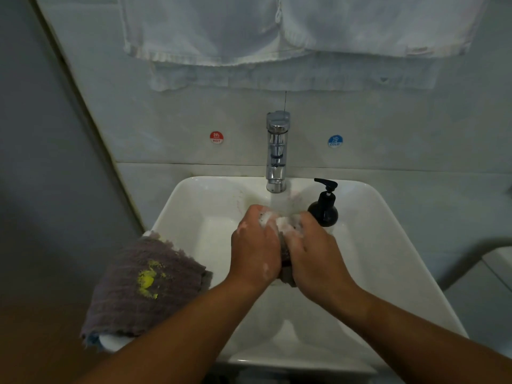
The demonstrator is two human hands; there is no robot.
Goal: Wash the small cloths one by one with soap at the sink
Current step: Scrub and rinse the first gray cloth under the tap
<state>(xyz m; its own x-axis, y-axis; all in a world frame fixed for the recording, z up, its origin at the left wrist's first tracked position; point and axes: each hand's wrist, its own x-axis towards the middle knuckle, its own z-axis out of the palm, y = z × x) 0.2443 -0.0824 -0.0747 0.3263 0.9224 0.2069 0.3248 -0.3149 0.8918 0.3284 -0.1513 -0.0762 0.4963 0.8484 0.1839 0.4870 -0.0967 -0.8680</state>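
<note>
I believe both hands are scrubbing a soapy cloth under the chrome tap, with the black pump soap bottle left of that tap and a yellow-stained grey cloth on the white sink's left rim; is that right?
Not quite: the head view shows the black pump soap bottle right of the chrome tap, not left. The left hand, right hand, soapy cloth and yellow-stained grey cloth are as stated.
</note>
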